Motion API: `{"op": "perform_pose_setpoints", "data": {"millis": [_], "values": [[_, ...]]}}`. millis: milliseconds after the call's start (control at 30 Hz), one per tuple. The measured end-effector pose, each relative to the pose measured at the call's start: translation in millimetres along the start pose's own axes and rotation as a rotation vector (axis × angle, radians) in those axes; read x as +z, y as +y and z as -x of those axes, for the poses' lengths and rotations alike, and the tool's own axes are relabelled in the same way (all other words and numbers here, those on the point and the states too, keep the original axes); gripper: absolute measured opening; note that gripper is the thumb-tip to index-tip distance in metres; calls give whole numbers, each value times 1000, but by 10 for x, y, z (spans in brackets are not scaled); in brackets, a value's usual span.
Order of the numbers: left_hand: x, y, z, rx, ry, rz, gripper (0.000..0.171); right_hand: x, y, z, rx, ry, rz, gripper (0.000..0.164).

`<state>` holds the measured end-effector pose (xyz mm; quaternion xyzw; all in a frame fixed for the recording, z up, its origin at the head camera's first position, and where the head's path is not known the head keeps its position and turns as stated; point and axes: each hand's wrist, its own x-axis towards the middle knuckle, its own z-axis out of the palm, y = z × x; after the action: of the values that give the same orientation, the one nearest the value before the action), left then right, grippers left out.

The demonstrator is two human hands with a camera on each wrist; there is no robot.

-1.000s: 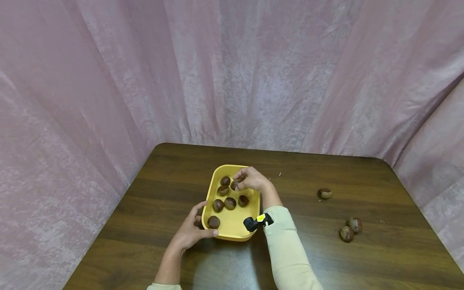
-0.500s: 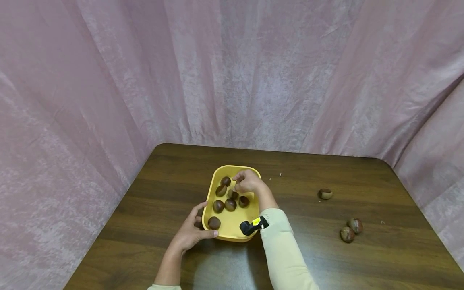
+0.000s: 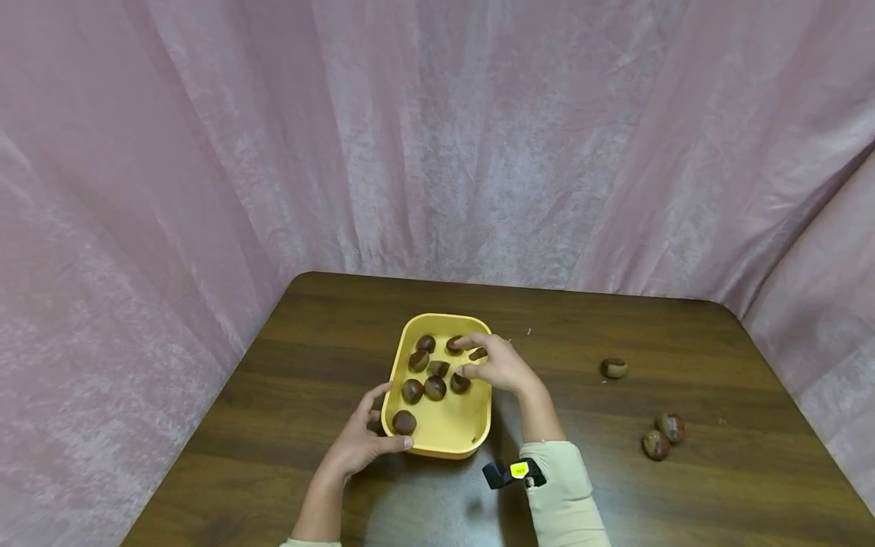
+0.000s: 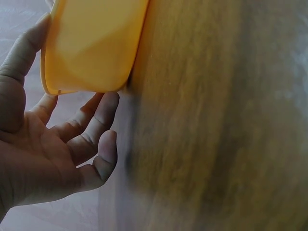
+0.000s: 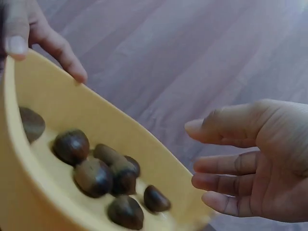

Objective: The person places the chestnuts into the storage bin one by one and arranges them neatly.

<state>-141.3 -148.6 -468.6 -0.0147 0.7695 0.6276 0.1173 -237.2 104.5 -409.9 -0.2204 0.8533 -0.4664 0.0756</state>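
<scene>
A yellow plastic container (image 3: pixel 447 433) with several brown chestnuts (image 3: pixel 435 387) inside stands on the table. My left hand (image 3: pixel 362 439) holds its near left corner, thumb on the front rim and fingers along the outer wall. In the left wrist view, fingertips touch the container wall (image 4: pixel 91 43). Over the container's right side is my right hand (image 3: pixel 500 367), thumb and fingers spread apart. The right wrist view shows that right hand (image 5: pixel 250 161) with nothing in its grasp, beside the chestnuts (image 5: pixel 94 178). In the head view it partly covers the container's right rim.
To the right on the brown wooden table (image 3: pixel 328 342) lie a single chestnut (image 3: pixel 614 368) and a touching pair of chestnuts (image 3: pixel 656 444). Tiny pale scraps (image 3: pixel 529 332) lie behind the container. Pink curtains (image 3: pixel 478 152) hang along the table's far side.
My right hand let go of a chestnut inside the container, spread its fingers and moved right. Some chestnuts there shifted. My left hand stayed on the corner.
</scene>
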Motion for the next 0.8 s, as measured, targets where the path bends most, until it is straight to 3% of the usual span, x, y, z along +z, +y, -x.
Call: {"op": "perform_pose_setpoints", "data": {"millis": [800], "values": [[-15,-28,-32,-11,34,-9,96,-259,303,689,13,166,34,44]]}}
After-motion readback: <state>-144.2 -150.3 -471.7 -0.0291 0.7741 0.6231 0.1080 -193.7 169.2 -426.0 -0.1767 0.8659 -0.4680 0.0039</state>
